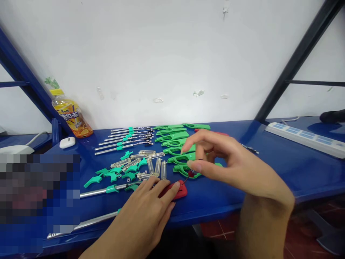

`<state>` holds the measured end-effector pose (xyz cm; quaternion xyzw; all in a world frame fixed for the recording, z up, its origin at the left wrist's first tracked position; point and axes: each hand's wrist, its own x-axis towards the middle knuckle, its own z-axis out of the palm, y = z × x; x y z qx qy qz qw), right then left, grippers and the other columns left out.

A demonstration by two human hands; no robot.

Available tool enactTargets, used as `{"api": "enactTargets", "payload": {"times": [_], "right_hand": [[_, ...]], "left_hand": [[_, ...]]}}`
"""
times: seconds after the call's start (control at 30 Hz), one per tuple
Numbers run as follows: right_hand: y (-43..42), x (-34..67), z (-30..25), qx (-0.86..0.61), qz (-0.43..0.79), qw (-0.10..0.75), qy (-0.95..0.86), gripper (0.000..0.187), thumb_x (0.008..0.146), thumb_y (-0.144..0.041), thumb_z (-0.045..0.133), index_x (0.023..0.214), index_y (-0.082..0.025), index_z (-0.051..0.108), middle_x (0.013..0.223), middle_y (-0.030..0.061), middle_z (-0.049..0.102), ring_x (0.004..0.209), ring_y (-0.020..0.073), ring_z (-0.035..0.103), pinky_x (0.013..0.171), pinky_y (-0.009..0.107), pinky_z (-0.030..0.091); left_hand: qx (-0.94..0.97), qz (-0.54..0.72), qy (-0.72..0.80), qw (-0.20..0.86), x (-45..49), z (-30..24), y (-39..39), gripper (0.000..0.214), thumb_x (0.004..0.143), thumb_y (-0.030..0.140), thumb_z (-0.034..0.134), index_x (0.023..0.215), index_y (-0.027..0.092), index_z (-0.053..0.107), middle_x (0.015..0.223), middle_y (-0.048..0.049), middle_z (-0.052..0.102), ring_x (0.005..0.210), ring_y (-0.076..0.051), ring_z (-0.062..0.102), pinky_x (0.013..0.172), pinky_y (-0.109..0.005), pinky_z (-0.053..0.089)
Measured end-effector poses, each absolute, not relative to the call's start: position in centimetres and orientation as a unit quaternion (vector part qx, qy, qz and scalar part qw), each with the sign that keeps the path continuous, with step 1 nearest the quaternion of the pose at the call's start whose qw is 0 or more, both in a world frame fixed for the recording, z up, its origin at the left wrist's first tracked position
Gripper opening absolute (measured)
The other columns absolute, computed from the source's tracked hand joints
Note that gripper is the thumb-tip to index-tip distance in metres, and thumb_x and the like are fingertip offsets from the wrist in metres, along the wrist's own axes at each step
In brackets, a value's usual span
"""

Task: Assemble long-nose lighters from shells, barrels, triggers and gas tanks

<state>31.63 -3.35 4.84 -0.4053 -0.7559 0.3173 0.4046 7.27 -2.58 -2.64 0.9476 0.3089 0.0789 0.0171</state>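
Partly beneath the left hand lies the red piece.

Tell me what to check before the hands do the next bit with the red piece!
1. Left hand resting on the red piece, keeping it flat on the table: ok.
2. Right hand pinching the small part firmly: cannot tell, the fingertips hide the grip.
3. Thin wire joined to the red piece: cannot tell, too small.
4. Green handles lying close behind the hands: ok.
5. Clear tubes out of the left fingers' way: not ok, they lie right beside the fingertips.
6. Bottle well away from both hands: ok.
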Motion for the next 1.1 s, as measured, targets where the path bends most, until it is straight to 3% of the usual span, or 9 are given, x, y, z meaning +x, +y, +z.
{"api": "enactTargets", "payload": {"times": [0.17,0.33,0.53,0.67,0.8,1.0,1.1], "right_hand": [[-3.5,31.47,4.99,-0.416,0.35,0.389,-0.744,0.022,0.096,-0.04,0.084,0.086,-0.022,0.074,0.067,-0.0045,0.066,0.062,0.0117,0.058,0.056,0.025,0.042],[-3.53,31.42,4.85,-0.414,0.425,0.395,-0.702,0.029,0.093,-0.04,0.087,0.085,-0.022,0.065,0.064,-0.0056,0.071,0.059,0.011,0.065,0.056,0.021,0.045],[-3.77,31.81,4.93,-0.403,0.45,0.381,-0.699,0.031,0.106,-0.047,0.07,0.089,-0.023,0.062,0.072,-0.0024,0.075,0.063,0.0111,0.066,0.055,0.019,0.048],[-3.78,31.66,4.98,-0.411,0.441,0.379,-0.702,0.034,0.1,-0.04,0.079,0.08,-0.023,0.058,0.059,-0.0072,0.065,0.054,0.0094,0.058,0.052,0.02,0.042],[-3.55,31.24,4.95,-0.412,0.422,0.399,-0.702,0.04,0.093,-0.038,0.087,0.075,-0.023,0.055,0.064,-0.0071,0.062,0.058,0.0098,0.056,0.053,0.021,0.043],[-3.29,31.15,5.02,-0.399,0.424,0.404,-0.706,0.024,0.098,-0.039,0.081,0.09,-0.022,0.066,0.063,-0.0078,0.06,0.055,0.0099,0.056,0.053,0.022,0.042],[-3.36,31.05,5.14,-0.401,0.438,0.398,-0.7,0.024,0.096,-0.039,0.083,0.087,-0.021,0.07,0.056,-0.0076,0.059,0.051,0.0095,0.053,0.05,0.022,0.039]], "left_hand": [[0.946,0.082,0.312,0.02,7.18,-2.78,-2.51,0.048,0.111,0.016,0.046,0.156,0.022,0.058,0.139,-0.0111,0.071,0.124,-0.036,0.064,0.107,-0.062,0.058],[0.948,0.085,0.307,0.014,7.15,-2.88,-2.54,0.046,0.111,0.016,0.045,0.154,0.021,0.061,0.137,-0.0113,0.073,0.12,-0.037,0.066,0.105,-0.062,0.059],[0.948,0.087,0.305,0.007,7.11,-2.85,-2.61,0.046,0.111,0.016,0.045,0.154,0.02,0.061,0.138,-0.0108,0.073,0.119,-0.036,0.066,0.105,-0.062,0.059],[0.951,0.087,0.298,0.0,7.01,-2.93,-2.61,0.046,0.112,0.016,0.045,0.155,0.021,0.06,0.14,-0.0096,0.073,0.122,-0.036,0.065,0.107,-0.061,0.057],[0.951,0.09,0.296,-0.002,7.09,-2.89,-2.58,0.046,0.111,0.014,0.045,0.154,0.02,0.061,0.138,-0.0097,0.074,0.121,-0.036,0.066,0.108,-0.061,0.056],[0.948,0.1,0.302,0.006,7.33,-2.63,-2.62,0.045,0.11,0.015,0.047,0.152,0.019,0.063,0.135,-0.0106,0.075,0.119,-0.036,0.067,0.105,-0.06,0.059],[0.948,0.1,0.302,0.01,7.21,-2.74,-2.65,0.045,0.111,0.016,0.046,0.153,0.021,0.061,0.137,-0.01,0.074,0.12,-0.035,0.066,0.107,-0.061,0.057]]}}
